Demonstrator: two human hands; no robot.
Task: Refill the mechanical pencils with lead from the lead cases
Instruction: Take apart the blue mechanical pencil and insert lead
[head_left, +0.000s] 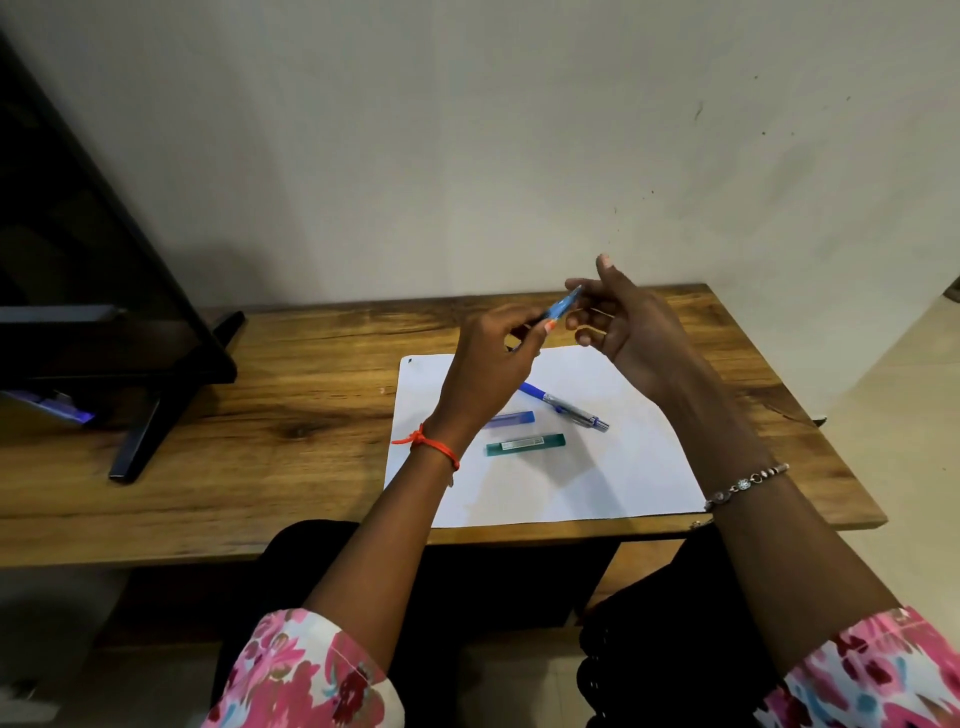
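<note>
My left hand (491, 358) grips a light blue mechanical pencil (562, 305), held up above the white paper sheet (613, 467) and tilted up to the right. My right hand (621, 317) pinches the pencil's upper end with its fingertips; whether anything lies between them is too small to tell. A second, darker blue mechanical pencil (566, 408) with a silver tip lies on the sheet. Beside it lie two lead cases: a blue one (511, 418), partly hidden by my left wrist, and a green one (525, 445) just below it.
The wooden desk (270, 415) stands against a pale wall. A black monitor stand (156, 395) takes up the desk's left end, with a bluish object (52, 408) under it. The desk's right edge drops to a light floor.
</note>
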